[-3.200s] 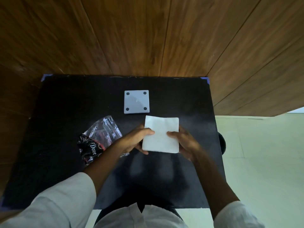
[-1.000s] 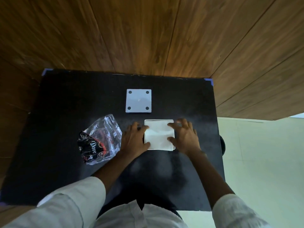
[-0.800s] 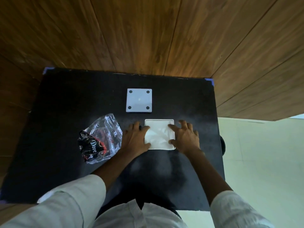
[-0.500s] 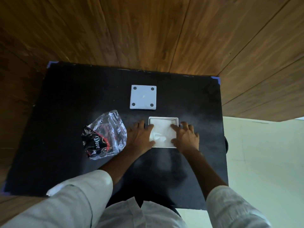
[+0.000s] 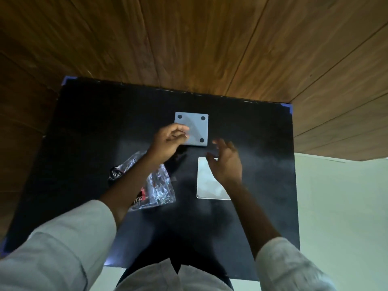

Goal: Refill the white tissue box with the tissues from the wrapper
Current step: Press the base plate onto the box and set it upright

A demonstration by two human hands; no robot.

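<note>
The white tissue box (image 5: pixel 206 185) lies open on the black table, with tissues filling it. Its flat white lid (image 5: pixel 195 128), marked by black dots at the corners, lies farther back. My left hand (image 5: pixel 169 141) is at the lid's near-left corner, fingers curled over the edge and covering one dot. My right hand (image 5: pixel 225 162) hovers over the box's far right part, fingers spread, holding nothing. The crumpled clear wrapper (image 5: pixel 156 185) with black print lies left of the box, partly under my left forearm.
The black table (image 5: pixel 94 133) has blue tape at its corners and stands against a wooden wall (image 5: pixel 189 38). Pale floor (image 5: pixel 340 206) shows past the table's right edge. My white sleeves fill the bottom of the view.
Both hands left the tissue box, where they were pressing the tissues down. My left hand reached back to the lid and closed on its corner; my right hand lifted and opened.
</note>
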